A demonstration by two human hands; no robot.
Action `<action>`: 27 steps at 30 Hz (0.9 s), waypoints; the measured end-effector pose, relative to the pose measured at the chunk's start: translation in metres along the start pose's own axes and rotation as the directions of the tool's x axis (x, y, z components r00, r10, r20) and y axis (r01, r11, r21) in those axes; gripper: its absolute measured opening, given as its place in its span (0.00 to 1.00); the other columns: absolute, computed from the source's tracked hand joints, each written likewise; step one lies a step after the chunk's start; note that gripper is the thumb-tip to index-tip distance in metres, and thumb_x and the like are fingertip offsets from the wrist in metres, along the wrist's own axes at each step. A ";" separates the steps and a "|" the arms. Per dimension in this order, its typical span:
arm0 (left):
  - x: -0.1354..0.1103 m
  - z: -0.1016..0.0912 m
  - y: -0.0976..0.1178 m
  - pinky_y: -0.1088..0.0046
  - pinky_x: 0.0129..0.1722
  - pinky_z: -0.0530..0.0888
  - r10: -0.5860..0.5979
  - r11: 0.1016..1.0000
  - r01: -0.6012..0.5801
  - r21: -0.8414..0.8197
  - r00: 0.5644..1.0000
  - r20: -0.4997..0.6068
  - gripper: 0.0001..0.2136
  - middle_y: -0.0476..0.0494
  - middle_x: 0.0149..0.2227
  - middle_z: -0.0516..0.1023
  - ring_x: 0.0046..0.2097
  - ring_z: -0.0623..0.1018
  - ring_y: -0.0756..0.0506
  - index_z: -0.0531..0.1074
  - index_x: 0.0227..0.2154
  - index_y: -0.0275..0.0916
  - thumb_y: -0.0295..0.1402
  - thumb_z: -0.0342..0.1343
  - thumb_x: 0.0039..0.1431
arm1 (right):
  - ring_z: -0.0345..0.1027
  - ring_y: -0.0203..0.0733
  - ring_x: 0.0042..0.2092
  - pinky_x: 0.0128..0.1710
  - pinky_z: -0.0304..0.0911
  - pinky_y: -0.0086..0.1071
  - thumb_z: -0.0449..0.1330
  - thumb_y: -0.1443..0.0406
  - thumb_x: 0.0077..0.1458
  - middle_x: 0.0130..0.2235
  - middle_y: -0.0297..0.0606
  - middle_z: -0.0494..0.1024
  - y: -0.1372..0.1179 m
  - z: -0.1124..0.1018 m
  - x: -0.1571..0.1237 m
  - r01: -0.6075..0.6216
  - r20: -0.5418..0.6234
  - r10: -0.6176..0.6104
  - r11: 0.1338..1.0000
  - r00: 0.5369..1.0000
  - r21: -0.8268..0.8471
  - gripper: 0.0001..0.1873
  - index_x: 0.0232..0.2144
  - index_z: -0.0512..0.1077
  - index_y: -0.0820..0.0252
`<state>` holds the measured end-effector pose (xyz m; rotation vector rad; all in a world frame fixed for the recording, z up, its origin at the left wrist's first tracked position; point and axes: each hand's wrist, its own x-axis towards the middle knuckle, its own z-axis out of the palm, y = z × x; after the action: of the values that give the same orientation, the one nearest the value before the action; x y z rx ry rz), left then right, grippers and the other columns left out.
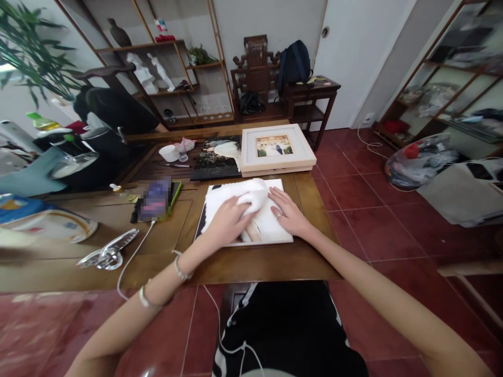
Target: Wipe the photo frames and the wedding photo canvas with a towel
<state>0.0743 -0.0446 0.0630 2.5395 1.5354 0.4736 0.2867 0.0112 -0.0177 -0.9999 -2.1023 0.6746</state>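
A flat picture panel point(277, 233) lies near the table's front edge, its printed picture showing a dark area and a skin-toned shape. A white cloth point(254, 192) covers much of its left side and is bunched up near the middle. My left hand point(231, 220) is closed around the bunched part, pressing it onto the panel. Flat on the panel's right side rests my right hand point(287, 213), fingers stretched out and a ring on one of them. Just behind the panel stands a light-framed picture point(247, 152), lying face up beside a dark photo panel point(204, 162).
To the left lie a phone point(155, 199) with a white cable, a shiny metal object point(108, 251) and a blue-and-white package point(43, 217). A white cup point(170, 153) stands farther back. The table's right edge drops to a red tiled floor point(377, 225).
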 end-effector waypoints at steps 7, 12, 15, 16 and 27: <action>0.056 0.020 -0.006 0.49 0.64 0.61 0.137 0.983 -0.142 0.119 0.989 0.052 0.15 0.32 0.59 0.72 0.66 0.64 0.35 0.75 0.50 0.34 0.32 0.46 0.68 | 0.63 0.46 0.63 0.65 0.56 0.46 0.50 0.55 0.64 0.62 0.38 0.70 -0.009 -0.010 -0.001 -0.135 -0.225 0.213 0.939 0.951 0.316 0.24 0.60 0.67 0.51; 0.039 0.028 0.031 0.42 0.64 0.59 0.160 0.957 -0.191 0.220 0.976 0.149 0.12 0.31 0.65 0.63 0.68 0.59 0.31 0.79 0.42 0.35 0.29 0.50 0.66 | 0.52 0.46 0.69 0.69 0.47 0.43 0.49 0.46 0.64 0.67 0.38 0.63 -0.017 -0.014 -0.002 -0.091 -0.247 0.179 0.939 0.952 0.331 0.29 0.59 0.69 0.53; 0.011 0.025 0.056 0.41 0.63 0.60 0.176 0.944 -0.218 0.246 0.968 0.181 0.11 0.32 0.66 0.62 0.68 0.60 0.30 0.80 0.40 0.36 0.26 0.51 0.64 | 0.51 0.46 0.69 0.70 0.45 0.44 0.45 0.45 0.65 0.66 0.36 0.64 -0.019 -0.015 -0.001 -0.068 -0.200 0.134 0.950 0.970 0.306 0.30 0.57 0.72 0.51; 0.000 0.024 0.062 0.41 0.63 0.61 0.195 0.939 -0.238 0.247 0.963 0.186 0.11 0.32 0.66 0.62 0.67 0.60 0.29 0.80 0.40 0.36 0.27 0.52 0.63 | 0.52 0.46 0.68 0.70 0.46 0.45 0.45 0.45 0.65 0.65 0.36 0.65 -0.019 -0.014 0.000 -0.068 -0.184 0.127 0.952 0.975 0.300 0.30 0.56 0.73 0.51; -0.091 -0.025 0.051 0.56 0.52 0.76 0.149 0.948 -0.190 0.257 0.974 0.170 0.12 0.37 0.61 0.71 0.59 0.73 0.34 0.79 0.33 0.40 0.21 0.51 0.58 | 0.55 0.48 0.67 0.67 0.52 0.51 0.54 0.63 0.61 0.63 0.45 0.67 -0.007 -0.004 0.002 -0.047 -0.039 0.046 0.998 0.998 -0.029 0.21 0.55 0.74 0.59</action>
<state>0.0698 -0.1503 0.0826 2.8543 1.4213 0.0891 0.2855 0.0092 -0.0100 -1.0734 -2.0668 0.6434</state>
